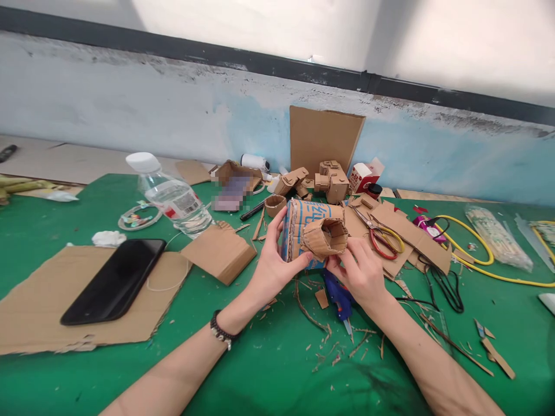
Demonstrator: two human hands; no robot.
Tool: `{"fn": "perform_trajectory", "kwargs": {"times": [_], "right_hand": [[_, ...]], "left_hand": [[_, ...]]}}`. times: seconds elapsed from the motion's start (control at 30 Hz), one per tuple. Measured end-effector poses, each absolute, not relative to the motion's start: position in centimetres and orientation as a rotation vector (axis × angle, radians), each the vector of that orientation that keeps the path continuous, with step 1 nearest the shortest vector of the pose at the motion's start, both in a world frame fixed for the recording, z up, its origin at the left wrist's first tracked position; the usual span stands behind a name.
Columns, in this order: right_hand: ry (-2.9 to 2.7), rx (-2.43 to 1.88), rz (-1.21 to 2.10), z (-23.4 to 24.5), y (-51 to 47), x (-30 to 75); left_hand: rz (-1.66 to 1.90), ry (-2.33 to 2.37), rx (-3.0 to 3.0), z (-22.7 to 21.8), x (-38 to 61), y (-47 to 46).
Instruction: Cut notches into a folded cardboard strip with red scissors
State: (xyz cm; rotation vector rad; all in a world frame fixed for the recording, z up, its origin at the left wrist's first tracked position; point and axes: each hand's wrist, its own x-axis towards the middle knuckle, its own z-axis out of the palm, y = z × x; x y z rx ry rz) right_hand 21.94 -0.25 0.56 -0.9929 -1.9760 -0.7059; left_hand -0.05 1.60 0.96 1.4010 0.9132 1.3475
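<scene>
My left hand (272,259) grips a small cardboard model (310,231) with blue print, held a little above the green table (269,370). Its fingers wrap the model's left side. My right hand (361,271) pinches the model's lower right edge, under a round cardboard tube piece stuck on its front. A blue glue gun (339,296) lies on the table just below both hands.
A black phone (115,280) lies on a cardboard sheet at the left. A water bottle (173,199) lies behind it. Red-handled scissors (377,236), cardboard scraps, black and yellow cables sit to the right. More cardboard models (332,179) stand by the wall.
</scene>
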Motion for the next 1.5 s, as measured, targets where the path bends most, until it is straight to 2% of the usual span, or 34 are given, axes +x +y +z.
{"fn": "perform_trajectory", "kwargs": {"times": [0.4,0.8,1.1,1.5], "right_hand": [[-2.011,-0.999,-0.517,0.9,0.1,23.7],[-2.063,-0.95,-0.483,1.0,0.0,23.4],[-2.121,-0.952,-0.718,0.9,-0.1,23.3],[-1.765,-1.099,-0.519,1.1,1.3,26.5]], "left_hand": [[1.332,0.913,1.395,1.4,0.1,0.9],[1.357,0.946,1.342,0.6,-0.2,1.8],[1.354,0.938,1.335,0.0,0.0,2.2],[1.181,0.862,1.159,0.4,-0.6,2.4]]}}
